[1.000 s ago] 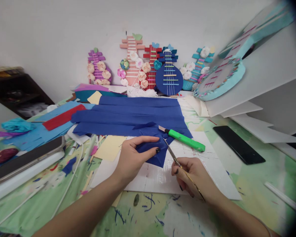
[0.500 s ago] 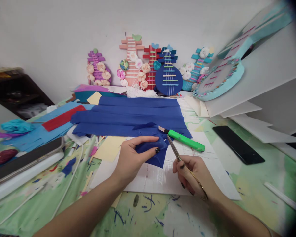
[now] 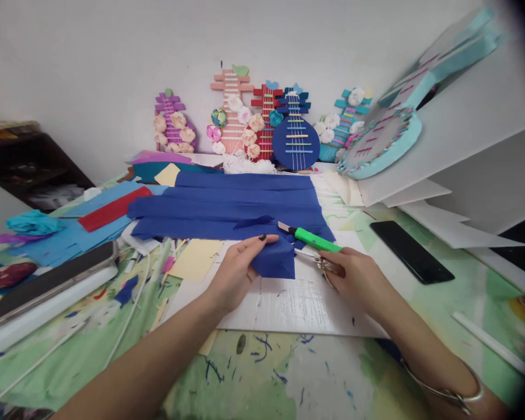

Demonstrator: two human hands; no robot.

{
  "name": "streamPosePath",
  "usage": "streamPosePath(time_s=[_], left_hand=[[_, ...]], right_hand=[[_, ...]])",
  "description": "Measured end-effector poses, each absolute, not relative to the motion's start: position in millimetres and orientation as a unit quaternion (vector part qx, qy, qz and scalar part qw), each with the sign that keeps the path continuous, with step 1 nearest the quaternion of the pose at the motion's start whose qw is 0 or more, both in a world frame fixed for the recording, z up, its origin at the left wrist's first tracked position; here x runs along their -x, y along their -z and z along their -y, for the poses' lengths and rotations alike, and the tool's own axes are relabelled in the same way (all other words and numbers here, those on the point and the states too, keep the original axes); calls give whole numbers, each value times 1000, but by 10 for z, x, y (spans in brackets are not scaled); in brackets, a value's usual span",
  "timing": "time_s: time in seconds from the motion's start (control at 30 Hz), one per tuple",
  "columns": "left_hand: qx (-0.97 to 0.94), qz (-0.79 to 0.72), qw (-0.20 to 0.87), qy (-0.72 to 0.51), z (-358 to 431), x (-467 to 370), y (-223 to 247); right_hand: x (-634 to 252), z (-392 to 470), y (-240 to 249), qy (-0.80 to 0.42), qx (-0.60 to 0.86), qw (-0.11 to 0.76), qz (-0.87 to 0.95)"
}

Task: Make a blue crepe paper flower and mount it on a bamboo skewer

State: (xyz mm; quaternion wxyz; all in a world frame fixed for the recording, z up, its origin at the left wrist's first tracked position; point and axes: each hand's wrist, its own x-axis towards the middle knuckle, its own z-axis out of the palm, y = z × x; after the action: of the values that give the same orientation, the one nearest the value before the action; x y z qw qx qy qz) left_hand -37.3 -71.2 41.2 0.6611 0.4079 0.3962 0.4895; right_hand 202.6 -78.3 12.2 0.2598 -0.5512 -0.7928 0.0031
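Observation:
A folded piece of blue paper (image 3: 276,260) is pinched between the thumb and fingers of my left hand (image 3: 238,271). My right hand (image 3: 357,279) is closed on scissors (image 3: 322,265), whose tips reach the right edge of that piece. Just above the scissors lies a green cutter (image 3: 314,238), its right end hidden by my right hand. Wide blue paper strips (image 3: 227,201) are spread behind both hands. Beneath my hands is a white board (image 3: 284,309).
Phones lie at the left (image 3: 55,277) and right (image 3: 411,251). A white cable (image 3: 133,309) runs along the left. Decorated lute shapes (image 3: 296,143) stand against the wall. White boards (image 3: 476,151) lean at the right. Paper scraps dot the green tablecloth (image 3: 227,379).
My right hand has moved up beside the green cutter, and the scissors have swung to point left at the blue piece. My left hand has turned its hold on the paper.

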Motion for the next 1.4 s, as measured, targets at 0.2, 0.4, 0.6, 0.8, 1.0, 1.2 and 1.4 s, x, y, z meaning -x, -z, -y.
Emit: streamPosePath(time_s=[0.2,0.4,0.6,0.8,1.0,1.2,1.4], left_hand=[[-313,-367,744,-462,726,324,-455],[-282,-336,776,-455,847,244,-452],[-327,-324,757,-464,931,188,-460],[-615,-423,576,-334,990,448,-371],[-845,-422,128,-301,1068,611,-181],[-917,-292,7,-273,993,555,-135],[-908,-306,-28,-285,963,589,-88]], right_hand=[[-1796,921,-242,65,471,337,812],[-1440,1080,-250,137,380,314,859],[-1457,1026,-178,142,364,319,864],[-1574,979,-159,34,374,360,854],[-1667,912,-163,-111,338,313,880],[-1732,896,-134,-185,362,298,863],[-1765,921,-144,-196,363,290,864]])
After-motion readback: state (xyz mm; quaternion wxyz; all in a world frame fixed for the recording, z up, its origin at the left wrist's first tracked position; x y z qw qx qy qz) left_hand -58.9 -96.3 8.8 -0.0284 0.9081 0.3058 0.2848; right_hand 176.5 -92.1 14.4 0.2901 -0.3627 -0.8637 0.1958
